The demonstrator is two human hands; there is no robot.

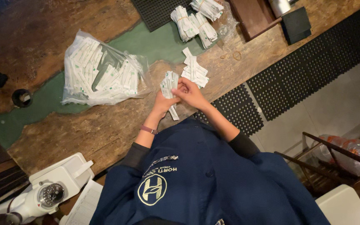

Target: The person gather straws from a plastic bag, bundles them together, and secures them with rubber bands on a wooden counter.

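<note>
Both hands meet above the wooden bench: the left hand has its grip closed around a stack of white paper sleeves, the right hand pinches the same stack, just beside a loose pile and near a clear bag of sleeves.

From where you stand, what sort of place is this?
Probably a café or bar counter: a worn wooden counter, black rubber mats along it, and a white grinder-like machine. Both hands hold a bundle of wrapped sticks.

Hands together over table edge; plastic bag left, loose packets just behind.
</note>
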